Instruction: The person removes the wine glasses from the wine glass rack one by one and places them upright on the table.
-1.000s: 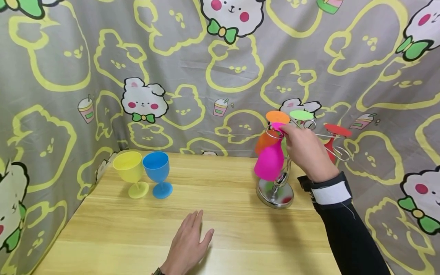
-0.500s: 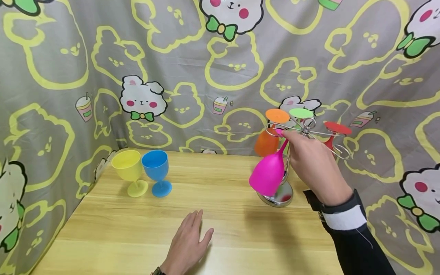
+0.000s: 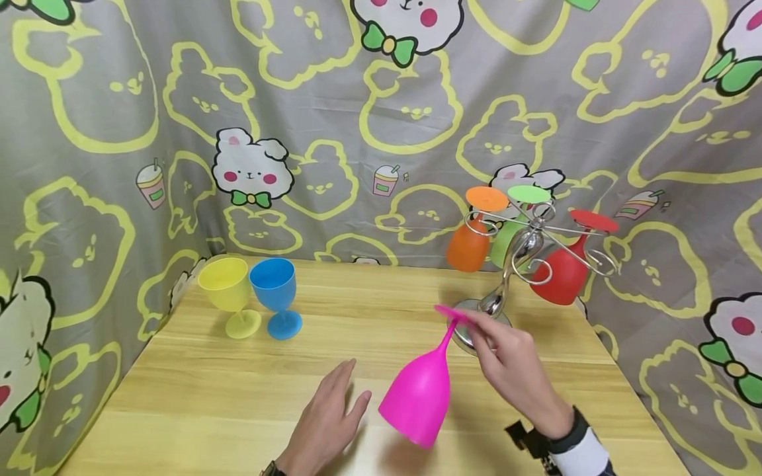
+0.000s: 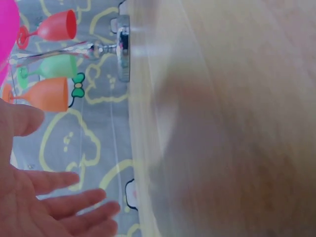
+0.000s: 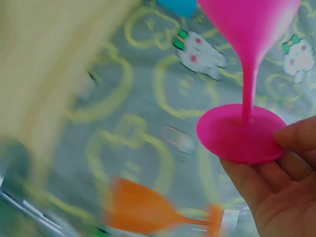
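A pink plastic goblet [image 3: 419, 395] hangs tilted, bowl downward, over the front of the table. My right hand [image 3: 516, 367] pinches it by its round foot [image 5: 242, 136], thumb on one face and fingers on the other. Just left of the bowl is my left hand [image 3: 326, 420], its fingers extended and nothing in them; in the left wrist view the left hand [image 4: 54, 197] has its fingers spread. Behind stands a chrome goblet rack [image 3: 506, 281], from which an orange goblet [image 3: 469, 246], a green goblet [image 3: 505, 239] and a red goblet [image 3: 561, 272] hang upside down.
A yellow goblet [image 3: 226, 287] and a blue goblet [image 3: 276, 287] stand upright side by side at the back left of the wooden table [image 3: 196, 396]. A patterned grey curtain [image 3: 333, 119] encloses the back and both sides.
My right hand has taken the pink goblet off the rack and carried it forward, down and leftward, close to my left hand. The left hand has hardly moved.
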`<control>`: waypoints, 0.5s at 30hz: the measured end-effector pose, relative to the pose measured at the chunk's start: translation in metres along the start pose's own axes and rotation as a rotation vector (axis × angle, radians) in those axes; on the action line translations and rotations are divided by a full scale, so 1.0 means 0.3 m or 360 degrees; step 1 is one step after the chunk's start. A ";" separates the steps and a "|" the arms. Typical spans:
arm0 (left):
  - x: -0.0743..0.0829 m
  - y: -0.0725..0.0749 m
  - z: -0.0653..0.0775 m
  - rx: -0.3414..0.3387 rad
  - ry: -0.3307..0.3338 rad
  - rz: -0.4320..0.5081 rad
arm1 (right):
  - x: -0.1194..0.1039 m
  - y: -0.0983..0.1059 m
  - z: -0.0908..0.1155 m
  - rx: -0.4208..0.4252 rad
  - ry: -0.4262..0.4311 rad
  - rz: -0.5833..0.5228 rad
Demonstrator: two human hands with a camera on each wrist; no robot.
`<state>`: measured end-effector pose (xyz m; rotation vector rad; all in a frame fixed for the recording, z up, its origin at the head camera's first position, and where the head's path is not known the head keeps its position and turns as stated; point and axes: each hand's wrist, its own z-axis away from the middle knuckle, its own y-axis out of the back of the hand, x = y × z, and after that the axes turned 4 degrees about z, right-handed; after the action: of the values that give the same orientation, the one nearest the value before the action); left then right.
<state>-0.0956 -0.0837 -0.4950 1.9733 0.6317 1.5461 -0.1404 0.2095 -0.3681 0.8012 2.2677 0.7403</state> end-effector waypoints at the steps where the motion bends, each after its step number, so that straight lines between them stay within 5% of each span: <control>1: 0.001 -0.002 -0.001 -0.0005 -0.0002 0.0030 | 0.013 -0.025 0.027 -0.0001 -0.0108 -0.0055; 9: 0.034 -0.008 -0.019 -0.0002 -0.0152 0.0247 | 0.038 -0.195 0.166 -0.0086 -0.1118 -0.0886; 15: 0.060 -0.019 -0.050 0.0031 -0.0365 0.0424 | 0.007 -0.280 0.190 -0.0038 -0.1482 -0.1364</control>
<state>-0.1063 -0.0657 -0.4831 2.2805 0.3004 1.4336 -0.1311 0.1724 -0.4622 0.0425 1.4845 -0.0432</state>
